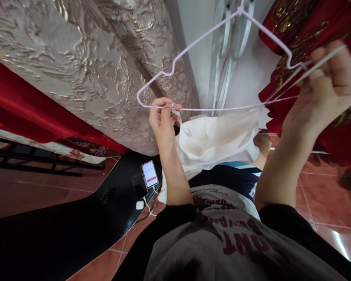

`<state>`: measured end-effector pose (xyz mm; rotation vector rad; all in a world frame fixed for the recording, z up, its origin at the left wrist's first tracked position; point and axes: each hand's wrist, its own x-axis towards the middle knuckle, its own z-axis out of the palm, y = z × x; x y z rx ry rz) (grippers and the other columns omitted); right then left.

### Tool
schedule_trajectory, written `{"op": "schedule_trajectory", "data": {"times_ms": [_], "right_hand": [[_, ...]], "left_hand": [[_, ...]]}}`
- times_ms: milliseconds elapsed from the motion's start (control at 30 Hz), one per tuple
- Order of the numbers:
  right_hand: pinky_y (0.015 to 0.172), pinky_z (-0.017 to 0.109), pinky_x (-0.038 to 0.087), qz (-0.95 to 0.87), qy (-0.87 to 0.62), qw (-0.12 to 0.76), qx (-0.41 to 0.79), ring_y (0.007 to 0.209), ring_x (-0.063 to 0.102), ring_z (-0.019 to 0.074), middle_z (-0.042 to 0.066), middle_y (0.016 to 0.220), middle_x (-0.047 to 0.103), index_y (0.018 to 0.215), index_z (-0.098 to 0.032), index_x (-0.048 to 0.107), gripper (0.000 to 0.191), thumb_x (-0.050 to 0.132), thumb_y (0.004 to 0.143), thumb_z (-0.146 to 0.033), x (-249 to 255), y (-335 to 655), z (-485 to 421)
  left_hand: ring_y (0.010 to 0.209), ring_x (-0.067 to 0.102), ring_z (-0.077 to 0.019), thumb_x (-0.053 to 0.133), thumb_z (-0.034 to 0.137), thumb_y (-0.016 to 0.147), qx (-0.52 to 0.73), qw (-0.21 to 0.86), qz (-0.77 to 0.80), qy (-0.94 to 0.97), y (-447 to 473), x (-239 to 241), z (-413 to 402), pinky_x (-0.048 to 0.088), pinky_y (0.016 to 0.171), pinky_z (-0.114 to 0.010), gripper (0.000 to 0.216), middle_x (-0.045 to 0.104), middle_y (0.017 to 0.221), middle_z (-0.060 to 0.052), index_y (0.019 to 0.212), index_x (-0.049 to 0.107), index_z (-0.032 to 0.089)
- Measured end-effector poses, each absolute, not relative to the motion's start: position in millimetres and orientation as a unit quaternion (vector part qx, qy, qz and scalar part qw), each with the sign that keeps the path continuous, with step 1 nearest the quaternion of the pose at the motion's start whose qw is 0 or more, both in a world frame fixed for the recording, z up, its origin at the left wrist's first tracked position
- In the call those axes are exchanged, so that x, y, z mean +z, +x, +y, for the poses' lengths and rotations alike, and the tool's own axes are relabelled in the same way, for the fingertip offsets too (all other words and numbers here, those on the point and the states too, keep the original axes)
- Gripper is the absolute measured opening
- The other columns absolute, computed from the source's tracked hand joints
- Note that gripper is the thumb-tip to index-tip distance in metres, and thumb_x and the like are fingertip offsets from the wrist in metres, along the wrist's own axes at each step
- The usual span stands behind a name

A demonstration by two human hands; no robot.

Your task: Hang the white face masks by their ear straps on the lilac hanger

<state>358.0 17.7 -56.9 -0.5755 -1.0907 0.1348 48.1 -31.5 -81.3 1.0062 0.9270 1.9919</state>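
Observation:
A pale lilac wire hanger (193,43) hangs in front of me, its hook going out of the top of the frame. A white garment (216,138) droops from its lower bar. My left hand (162,119) pinches a strap of the white garment against the bar, fingers closed. My right hand (327,89) is raised at the right end of the hanger, fingers curled round thin white straps or wire there.
A beige embossed curtain (90,58) fills the upper left. Red and gold fabric (324,27) hangs at the right. Two phones (150,174) with a white charger cable lie on a black surface (76,222). The floor has red tiles (324,191).

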Motion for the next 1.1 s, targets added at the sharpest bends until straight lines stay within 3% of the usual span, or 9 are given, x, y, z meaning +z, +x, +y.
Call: {"op": "schedule_trajectory", "data": {"times_ms": [100, 200, 267, 433, 533, 733, 900, 1000, 1100], "right_hand": [[0.080, 0.035, 0.058, -0.456, -0.213, 0.864, -0.027, 0.113, 0.078, 0.0224, -0.002, 0.106, 0.082, 0.104, -0.034, 0.084, 0.028, 0.087, 0.077, -0.042, -74.6, 376.2, 22.9], [0.075, 0.036, 0.059, -0.409, -0.215, 0.884, -0.070, 0.086, 0.079, 0.0177, -0.003, 0.094, 0.082, 0.102, -0.036, 0.084, 0.039, 0.089, 0.072, -0.059, -87.8, 367.3, 12.2], [0.072, 0.039, 0.060, -0.406, -0.256, 0.874, -0.078, 0.074, 0.075, 0.0162, -0.003, 0.087, 0.080, 0.098, -0.032, 0.084, 0.024, 0.084, 0.083, -0.051, -89.7, 347.2, -3.2], [0.101, 0.054, 0.060, -0.706, -0.347, 0.615, 0.055, 0.106, 0.077, 0.0265, 0.003, 0.105, 0.083, 0.109, -0.031, 0.082, 0.024, 0.083, 0.087, -0.041, -81.2, 297.9, -33.4], [0.103, 0.055, 0.056, -0.772, -0.388, 0.500, 0.057, 0.104, 0.075, 0.0256, 0.000, 0.103, 0.082, 0.111, -0.031, 0.079, 0.028, 0.079, 0.089, -0.049, -83.5, 286.9, -34.7], [0.098, 0.046, 0.051, -0.754, -0.400, 0.521, 0.016, 0.097, 0.071, 0.0220, 0.000, 0.103, 0.080, 0.112, -0.031, 0.078, 0.028, 0.072, 0.094, -0.052, -92.8, 287.8, -36.3], [0.096, 0.045, 0.052, -0.751, -0.411, 0.517, 0.011, 0.096, 0.071, 0.0223, 0.002, 0.100, 0.080, 0.108, -0.029, 0.079, 0.028, 0.071, 0.095, -0.052, -87.2, 295.1, -37.2], [0.095, 0.045, 0.052, -0.755, -0.414, 0.509, 0.007, 0.095, 0.071, 0.0218, 0.001, 0.099, 0.080, 0.107, -0.029, 0.078, 0.028, 0.070, 0.095, -0.053, -87.7, 294.9, -39.1], [0.095, 0.045, 0.052, -0.751, -0.409, 0.518, 0.000, 0.093, 0.070, 0.0210, 0.000, 0.097, 0.078, 0.105, -0.029, 0.077, 0.025, 0.070, 0.095, -0.051, -90.8, 292.4, -43.3]], "left_hand": [[0.063, 0.067, -0.0135, 0.062, 0.015, 0.097, 0.771, 0.373, 0.352, 0.377, 48.0, -78.7, -32.8, 0.048, 0.050, -0.023, 0.016, 0.071, 0.070, -0.001, 0.085, 0.065, 0.024], [0.062, 0.065, -0.0118, 0.061, 0.012, 0.099, 0.763, 0.391, 0.353, 0.375, 49.7, -78.6, -34.9, 0.048, 0.050, -0.023, 0.019, 0.071, 0.070, 0.000, 0.085, 0.064, 0.024], [0.062, 0.065, -0.0105, 0.058, 0.009, 0.101, 0.756, 0.406, 0.355, 0.372, 52.0, -80.3, -35.5, 0.047, 0.049, -0.022, 0.021, 0.070, 0.070, 0.001, 0.086, 0.063, 0.023], [0.062, 0.066, -0.0100, 0.061, 0.012, 0.100, 0.772, 0.412, 0.320, 0.365, 54.3, -84.1, -35.5, 0.047, 0.050, -0.022, 0.015, 0.071, 0.072, 0.001, 0.089, 0.064, 0.021], [0.069, 0.069, -0.0124, 0.069, 0.020, 0.096, 0.767, 0.395, 0.332, 0.381, 48.5, -85.2, -37.4, 0.051, 0.056, -0.022, 0.006, 0.075, 0.078, -0.001, 0.092, 0.065, 0.021], [0.098, 0.076, -0.0173, 0.062, 0.005, 0.084, 0.833, 0.227, 0.342, 0.370, 15.0, -98.2, -35.9, 0.058, 0.075, -0.027, 0.035, 0.081, 0.104, -0.001, 0.111, 0.056, 0.026], [0.094, 0.078, -0.0148, 0.070, -0.001, 0.079, 0.864, 0.026, 0.245, 0.440, -20.3, -95.0, -20.7, 0.060, 0.092, -0.028, 0.038, 0.076, 0.093, 0.004, 0.109, 0.060, 0.020], [0.112, 0.078, -0.0218, 0.091, 0.017, 0.078, 0.792, 0.067, 0.226, 0.563, -25.1, -77.2, -14.9, 0.059, 0.107, -0.036, 0.042, 0.072, 0.111, 0.000, 0.113, 0.068, 0.020], [0.117, 0.077, -0.0279, 0.085, 0.024, 0.089, 0.716, 0.122, 0.243, 0.643, -15.9, -57.0, -15.0, 0.061, 0.105, -0.042, 0.032, 0.072, 0.118, -0.005, 0.118, 0.071, 0.020]]}}
